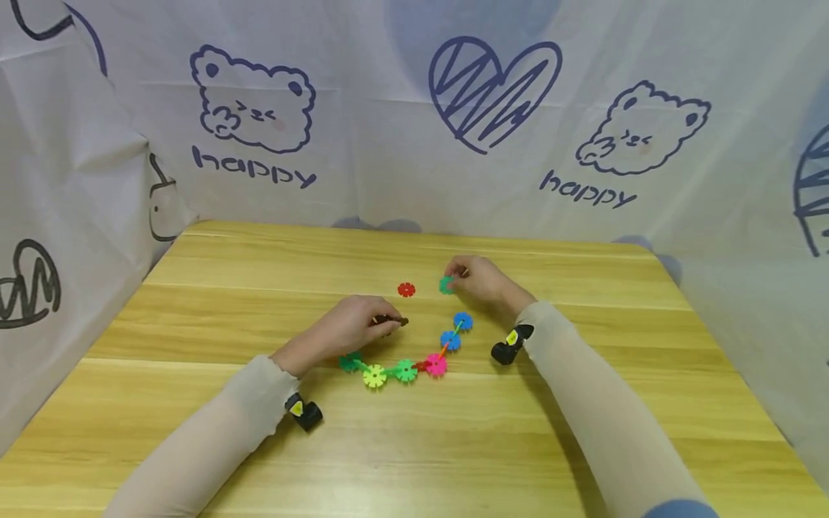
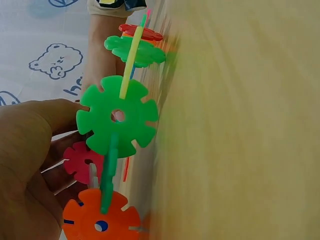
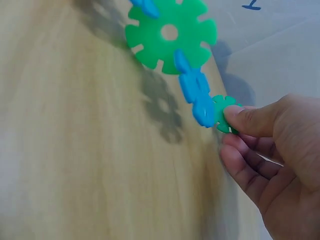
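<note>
Thumb and fingers of my right hand (image 1: 481, 279) pinch a green notched snowflake disc (image 3: 223, 114) above the back of the table. My left hand (image 1: 352, 324) holds a dark, edge-on snowflake disc (image 1: 391, 320) at its fingertips; in the left wrist view a pinkish-red disc (image 2: 80, 162) shows by those fingers. In front of the hands curves a chain of linked snowflake discs, with a yellow disc (image 1: 374, 376), a pink disc (image 1: 436, 365) and a blue disc (image 1: 463, 321) at its right end. Its left part, including an orange disc (image 2: 101, 220), passes under my left hand, hidden from the head view.
A loose red snowflake disc (image 1: 406, 290) lies on the wooden table (image 1: 414, 460) between the hands, toward the back. Behind the table hangs a white cloth (image 1: 376, 129) with drawn bears and hearts. Each wrist wears a small black camera, such as the right one (image 1: 508, 349).
</note>
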### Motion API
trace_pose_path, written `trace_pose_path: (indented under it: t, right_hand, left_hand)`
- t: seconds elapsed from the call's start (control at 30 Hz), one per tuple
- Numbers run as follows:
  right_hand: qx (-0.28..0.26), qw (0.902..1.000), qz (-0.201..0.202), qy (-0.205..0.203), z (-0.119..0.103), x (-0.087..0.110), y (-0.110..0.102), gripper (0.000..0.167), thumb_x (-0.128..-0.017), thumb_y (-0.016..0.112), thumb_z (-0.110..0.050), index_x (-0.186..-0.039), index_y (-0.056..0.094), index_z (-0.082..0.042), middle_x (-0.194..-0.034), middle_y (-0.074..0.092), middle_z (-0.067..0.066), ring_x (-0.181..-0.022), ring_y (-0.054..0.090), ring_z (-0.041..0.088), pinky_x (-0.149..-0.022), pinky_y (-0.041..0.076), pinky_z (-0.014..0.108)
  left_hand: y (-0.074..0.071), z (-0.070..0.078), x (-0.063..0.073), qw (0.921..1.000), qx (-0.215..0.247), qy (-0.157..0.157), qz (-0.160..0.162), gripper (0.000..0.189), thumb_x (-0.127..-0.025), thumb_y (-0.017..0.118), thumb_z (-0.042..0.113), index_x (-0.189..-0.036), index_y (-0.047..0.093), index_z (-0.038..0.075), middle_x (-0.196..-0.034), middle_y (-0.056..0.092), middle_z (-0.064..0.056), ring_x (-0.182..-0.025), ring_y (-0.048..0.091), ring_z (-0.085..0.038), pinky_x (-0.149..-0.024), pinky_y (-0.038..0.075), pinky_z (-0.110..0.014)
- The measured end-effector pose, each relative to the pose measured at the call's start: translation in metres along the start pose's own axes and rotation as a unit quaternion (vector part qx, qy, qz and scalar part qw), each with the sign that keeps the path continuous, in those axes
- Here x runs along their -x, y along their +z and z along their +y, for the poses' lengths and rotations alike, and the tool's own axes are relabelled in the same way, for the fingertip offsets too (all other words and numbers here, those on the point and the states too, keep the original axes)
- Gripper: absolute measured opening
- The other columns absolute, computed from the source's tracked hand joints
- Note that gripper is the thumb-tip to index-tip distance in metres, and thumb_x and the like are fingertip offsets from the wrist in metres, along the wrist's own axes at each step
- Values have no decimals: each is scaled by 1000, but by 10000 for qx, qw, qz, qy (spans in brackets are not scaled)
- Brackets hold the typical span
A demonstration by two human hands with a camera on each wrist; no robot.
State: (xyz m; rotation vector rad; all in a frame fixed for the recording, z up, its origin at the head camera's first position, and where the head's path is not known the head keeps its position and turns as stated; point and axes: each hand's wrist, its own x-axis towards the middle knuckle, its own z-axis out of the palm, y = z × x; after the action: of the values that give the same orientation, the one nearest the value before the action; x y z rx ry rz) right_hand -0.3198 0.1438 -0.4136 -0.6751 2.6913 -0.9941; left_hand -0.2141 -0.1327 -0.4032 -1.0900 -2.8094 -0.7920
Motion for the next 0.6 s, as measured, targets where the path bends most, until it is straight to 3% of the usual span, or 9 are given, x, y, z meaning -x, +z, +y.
trace_pose_path:
  t: [0.17, 0.6]
  right_hand:
    - [-163, 9999, 39, -35, -5, 11, -2, 10, -98, 62, -13, -105, 64, -7, -95, 64, 7, -87, 61, 22, -75, 52, 35]
    - [-1524, 9882, 148, -32, -24, 39, 1, 16, -98, 61, -13, -109, 64, -3, -91, 68, 12, -81, 68, 31, -73, 58, 37]
  left_hand:
    - [1, 0, 0, 9999, -16, -100, 136, 17, -96, 65, 23, -106, 73, 11, -100, 71, -1, -81, 63, -10, -70, 52, -27]
    - [1, 1, -2, 9994, -153, 71, 290, 16, -97, 63, 22, -103, 73, 10, -96, 71, 0, -78, 63, -9, -70, 53, -28]
